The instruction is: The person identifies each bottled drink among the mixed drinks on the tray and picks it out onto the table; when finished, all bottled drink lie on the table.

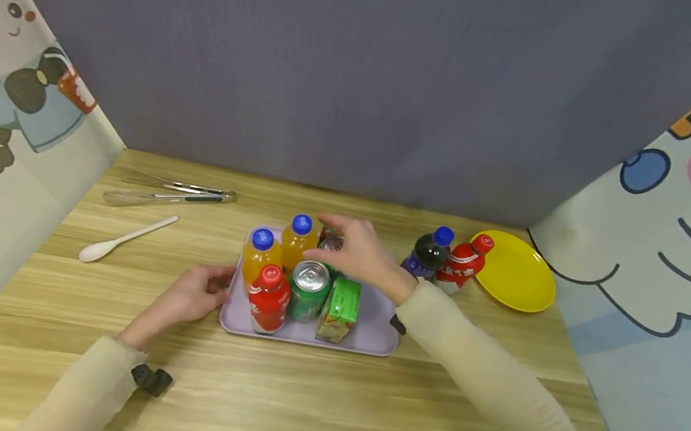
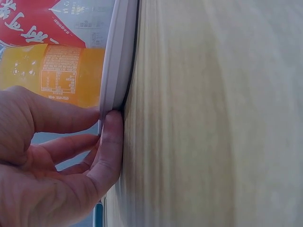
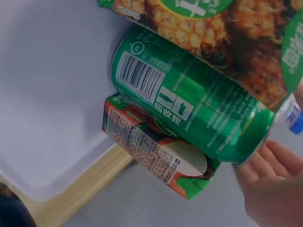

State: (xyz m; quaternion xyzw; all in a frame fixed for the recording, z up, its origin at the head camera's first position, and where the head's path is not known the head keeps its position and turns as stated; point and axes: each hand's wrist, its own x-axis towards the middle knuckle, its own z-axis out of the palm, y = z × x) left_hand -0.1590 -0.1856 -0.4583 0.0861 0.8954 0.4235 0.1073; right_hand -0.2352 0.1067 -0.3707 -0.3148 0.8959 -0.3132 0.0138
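Observation:
My left hand (image 1: 200, 292) pinches the left rim of a lilac tray (image 1: 375, 345), thumb on the rim and a finger beneath it in the left wrist view. On the tray stand two orange drink bottles (image 1: 260, 259) with blue caps, a red-labelled bottle (image 1: 269, 301), a green can (image 1: 308, 293) and a pineapple juice box (image 1: 342, 308). Over the back of the tray, my right hand (image 1: 357, 249) spreads thumb and fingers around the top of a second green can (image 1: 332, 244). In the right wrist view its fingers lie straight near that can's top, with another juice box (image 3: 156, 146) alongside.
Right of the tray stand a dark drink bottle (image 1: 426, 254) with a blue cap and a red-labelled bottle (image 1: 463, 260), beside a yellow plate (image 1: 519, 274). Metal tongs (image 1: 173, 196) and a white spoon (image 1: 125, 239) lie at the left. A grey partition (image 1: 335, 85) closes the back.

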